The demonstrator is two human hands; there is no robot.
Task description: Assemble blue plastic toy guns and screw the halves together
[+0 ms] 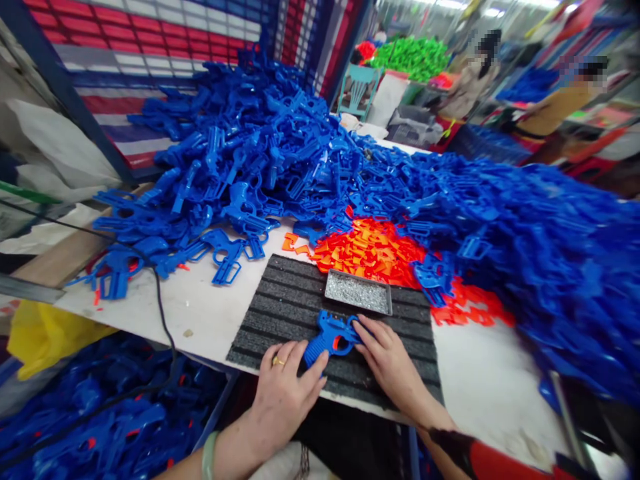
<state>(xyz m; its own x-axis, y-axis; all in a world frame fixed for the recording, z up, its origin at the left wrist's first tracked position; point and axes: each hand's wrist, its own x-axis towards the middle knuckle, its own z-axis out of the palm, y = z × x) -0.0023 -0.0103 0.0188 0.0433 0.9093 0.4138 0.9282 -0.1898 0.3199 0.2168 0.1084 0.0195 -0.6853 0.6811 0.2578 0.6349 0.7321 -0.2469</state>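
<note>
A blue plastic toy gun point(327, 337) with an orange trigger lies on the dark ribbed mat point(265, 300) in front of me. My left hand point(287, 383) has its fingers closed around the grip end. At the other end, the fingers of my right hand point(383, 353) press on the barrel part. Just beyond the toy gun stands a small tray point(357, 292) of tiny silvery metal pieces. Behind that tray, loose orange plastic parts point(373, 250) form a heap.
Blue toy gun parts point(280, 147) are piled high at the back and along the right point(565, 253). Below the table at left, a bin holds blue pieces with orange bits point(115, 413). A black cable point(161, 307) crosses the left side. Two people sit in the background.
</note>
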